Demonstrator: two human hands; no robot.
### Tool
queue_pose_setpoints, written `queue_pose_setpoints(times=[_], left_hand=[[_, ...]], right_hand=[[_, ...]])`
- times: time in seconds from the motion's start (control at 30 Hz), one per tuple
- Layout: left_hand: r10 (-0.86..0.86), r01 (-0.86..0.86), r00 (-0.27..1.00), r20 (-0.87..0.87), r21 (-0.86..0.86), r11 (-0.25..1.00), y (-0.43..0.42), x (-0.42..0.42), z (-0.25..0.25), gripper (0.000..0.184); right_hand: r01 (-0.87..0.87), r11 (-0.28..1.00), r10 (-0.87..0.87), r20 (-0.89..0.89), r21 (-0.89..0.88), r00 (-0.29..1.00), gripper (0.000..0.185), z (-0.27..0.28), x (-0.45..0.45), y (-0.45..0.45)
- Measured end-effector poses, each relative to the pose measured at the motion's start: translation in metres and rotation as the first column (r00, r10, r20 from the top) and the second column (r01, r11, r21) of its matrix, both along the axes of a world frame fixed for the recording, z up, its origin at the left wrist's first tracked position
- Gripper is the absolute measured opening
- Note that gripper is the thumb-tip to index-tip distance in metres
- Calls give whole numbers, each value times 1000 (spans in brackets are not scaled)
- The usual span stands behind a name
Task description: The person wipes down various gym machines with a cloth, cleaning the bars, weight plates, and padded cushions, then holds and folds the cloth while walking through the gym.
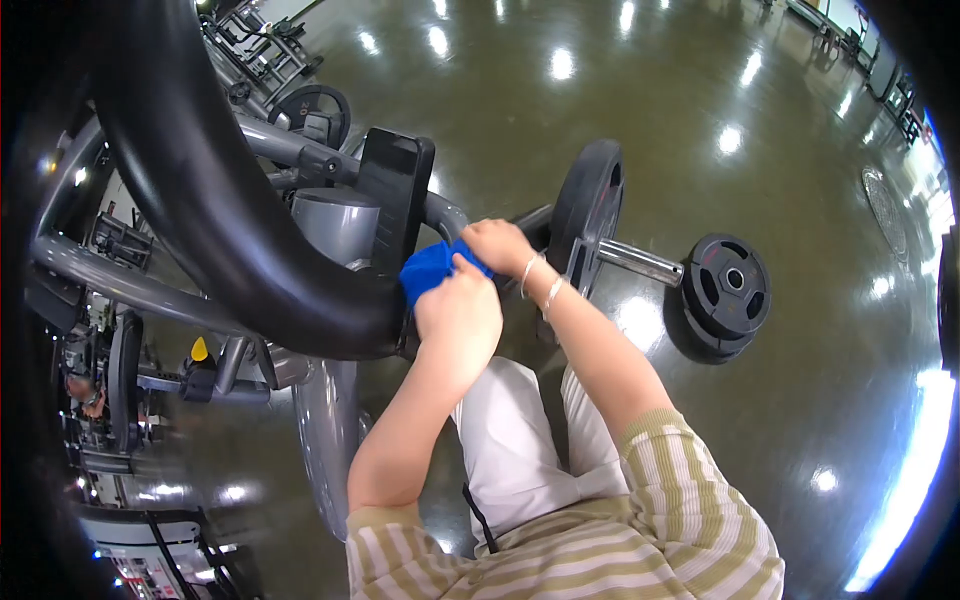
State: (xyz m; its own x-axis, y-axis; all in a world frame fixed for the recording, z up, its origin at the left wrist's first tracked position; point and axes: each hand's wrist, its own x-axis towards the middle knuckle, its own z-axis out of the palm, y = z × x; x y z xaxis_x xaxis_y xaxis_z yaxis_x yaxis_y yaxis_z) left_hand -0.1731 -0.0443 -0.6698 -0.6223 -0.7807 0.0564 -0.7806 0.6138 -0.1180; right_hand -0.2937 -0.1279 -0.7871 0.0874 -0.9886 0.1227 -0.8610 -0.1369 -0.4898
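A bright blue cloth (427, 268) is bunched at the end of a thick black curved pad (270, 240) on a grey exercise machine. My left hand (462, 305) is closed on the cloth's near side. Just beyond it, my right hand (497, 248) grips the cloth's far edge with curled fingers. Bracelets circle my right wrist. Whatever part of the machine lies under the cloth is hidden by it and by my hands. A black upright plate-like part (395, 195) stands close behind the cloth.
To the right of my hands, a large weight plate (590, 210) sits on a metal bar (640, 260) that sticks out sideways. Stacked plates (728, 290) lie beyond the bar's end. Grey frame tubes (140, 285) run along the left, with more gym machines behind.
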Motion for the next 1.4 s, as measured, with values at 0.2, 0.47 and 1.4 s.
queue_pose_setpoints(times=[0.2, 0.47, 1.4], left_hand=[[-93, 70, 987, 133, 166, 984, -19, -3, 0, 31], [132, -184, 952, 275, 173, 967, -30, -9, 13, 63], [-107, 147, 860, -499, 42, 988, 21, -25, 35, 12]], right_hand=[[-67, 994, 67, 6, 83, 998, 37, -11, -6, 0], [169, 937, -234, 187, 307, 954, 45, -26, -2, -17], [556, 629, -88, 661, -543, 745, 25, 89, -77, 157]])
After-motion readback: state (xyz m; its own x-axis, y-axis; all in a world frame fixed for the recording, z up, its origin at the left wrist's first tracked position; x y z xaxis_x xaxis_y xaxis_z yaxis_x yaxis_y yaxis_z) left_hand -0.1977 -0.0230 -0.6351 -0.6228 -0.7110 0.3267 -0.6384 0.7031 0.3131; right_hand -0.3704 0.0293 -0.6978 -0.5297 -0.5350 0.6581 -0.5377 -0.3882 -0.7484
